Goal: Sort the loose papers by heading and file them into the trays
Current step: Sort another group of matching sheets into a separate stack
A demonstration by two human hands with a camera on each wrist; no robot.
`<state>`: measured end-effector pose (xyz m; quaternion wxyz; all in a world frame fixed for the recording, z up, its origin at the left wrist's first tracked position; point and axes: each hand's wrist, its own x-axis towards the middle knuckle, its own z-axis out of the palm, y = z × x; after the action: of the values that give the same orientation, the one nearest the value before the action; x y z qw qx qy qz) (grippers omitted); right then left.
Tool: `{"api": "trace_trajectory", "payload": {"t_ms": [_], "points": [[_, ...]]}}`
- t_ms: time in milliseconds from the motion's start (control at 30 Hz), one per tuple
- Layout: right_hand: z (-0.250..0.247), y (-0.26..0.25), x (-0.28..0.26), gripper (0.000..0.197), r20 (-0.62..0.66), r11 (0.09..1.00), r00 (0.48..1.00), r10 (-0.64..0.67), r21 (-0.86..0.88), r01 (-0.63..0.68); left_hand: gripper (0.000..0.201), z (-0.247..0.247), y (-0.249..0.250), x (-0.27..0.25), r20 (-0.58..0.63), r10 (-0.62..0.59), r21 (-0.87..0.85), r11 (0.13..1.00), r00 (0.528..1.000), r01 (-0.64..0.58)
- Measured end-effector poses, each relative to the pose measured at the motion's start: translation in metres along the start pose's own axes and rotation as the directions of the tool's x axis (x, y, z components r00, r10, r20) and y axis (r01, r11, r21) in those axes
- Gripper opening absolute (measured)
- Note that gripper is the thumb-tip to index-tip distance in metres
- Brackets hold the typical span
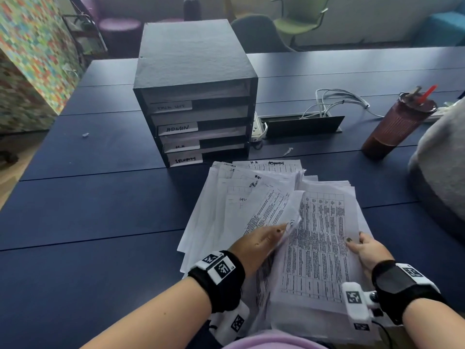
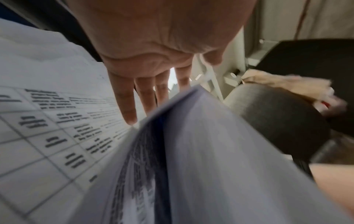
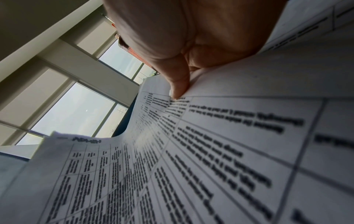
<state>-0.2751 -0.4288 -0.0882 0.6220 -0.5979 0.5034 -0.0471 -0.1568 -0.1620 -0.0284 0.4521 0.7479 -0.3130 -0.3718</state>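
Observation:
A black tray unit (image 1: 193, 71) stands on the dark blue table (image 1: 100, 210); three of its slot labels read ADMIN (image 1: 177, 128), H.R (image 1: 180, 146) and SECURITY (image 1: 185, 159). In front of it lies a fanned pile of loose papers (image 1: 251, 187) with handwritten headings. My left hand (image 1: 261, 241) pinches some lifted, curling sheets (image 1: 281, 210), thumb on top and fingers (image 2: 126, 103) stretched out beneath. My right hand (image 1: 364, 249) grips the right edge of a printed table stack (image 1: 319, 248), thumb (image 3: 179, 84) on top. A sheet headed ADMIN (image 3: 87, 140) shows in the right wrist view.
A dark red tumbler (image 1: 395, 124) with a straw stands at the right, and white cables (image 1: 337, 99) come out of a table hatch (image 1: 302, 124). A grey fabric mass (image 1: 442, 167) lies at the right edge. Chairs stand beyond the table.

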Motion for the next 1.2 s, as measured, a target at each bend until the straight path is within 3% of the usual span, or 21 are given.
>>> {"api": "trace_trajectory", "payload": {"t_ms": [67,200,333,500,600,700,800,867,967,1000,1067,1133,1200], "points": [[-0.001,0.002,0.002,0.015,0.001,1.000,1.000,-0.004,0.009,0.004,0.053,-0.004,0.001,0.002,-0.065,-0.008,-0.035,0.999,0.998,0.006],[-0.001,0.004,0.006,0.015,-0.002,1.000,1.000,-0.011,0.026,0.011,0.028,-0.004,-0.003,0.013,-0.201,-0.024,-0.035,0.999,0.979,0.017],[-0.001,0.005,0.005,0.014,0.001,0.998,1.000,-0.006,0.056,0.006,0.028,-0.002,0.002,0.022,-0.166,-0.046,-0.153,0.988,0.985,0.020],[-0.003,0.008,0.009,0.013,-0.010,0.998,1.000,0.009,0.059,-0.009,0.020,0.002,0.010,0.028,-0.101,-0.006,-0.141,0.990,0.995,-0.008],[-0.004,0.009,0.008,0.016,-0.014,0.998,1.000,0.007,0.061,-0.006,0.017,0.001,0.002,0.031,-0.158,-0.047,-0.123,0.992,0.986,0.028],[-0.002,0.007,0.007,0.017,-0.022,0.998,1.000,-0.001,0.058,0.002,0.017,-0.009,-0.018,0.039,-0.328,-0.143,0.065,0.983,0.934,0.173],[0.000,0.005,0.004,0.016,-0.022,0.999,1.000,-0.010,0.052,0.012,0.022,-0.017,-0.025,0.038,-0.469,-0.263,0.071,0.940,0.843,0.332],[0.002,0.005,0.004,0.012,-0.022,0.999,1.000,-0.018,0.038,0.019,0.030,-0.020,-0.025,0.039,-0.486,-0.313,0.071,0.916,0.816,0.394],[0.003,0.005,0.005,0.013,-0.039,0.999,0.999,-0.029,0.013,0.030,0.062,-0.024,-0.027,0.045,-0.452,-0.394,0.089,0.873,0.800,0.480],[0.003,0.006,0.006,0.012,-0.041,0.999,0.999,-0.033,0.007,0.033,0.066,-0.025,-0.027,0.046,-0.429,-0.416,0.055,0.874,0.802,0.482],[0.002,0.007,0.008,0.011,-0.044,0.999,0.998,-0.040,-0.017,0.039,0.052,-0.025,-0.026,0.043,-0.384,-0.420,-0.041,0.897,0.822,0.440],[0.001,0.009,0.009,0.012,-0.043,0.997,0.998,-0.051,-0.052,0.048,0.023,-0.020,-0.018,0.036,-0.344,-0.322,-0.045,0.944,0.882,0.327],[0.001,0.010,0.010,0.014,-0.045,0.995,0.997,-0.059,-0.078,0.055,0.023,-0.011,-0.009,0.030,-0.326,-0.177,0.019,0.981,0.929,0.194]]}}
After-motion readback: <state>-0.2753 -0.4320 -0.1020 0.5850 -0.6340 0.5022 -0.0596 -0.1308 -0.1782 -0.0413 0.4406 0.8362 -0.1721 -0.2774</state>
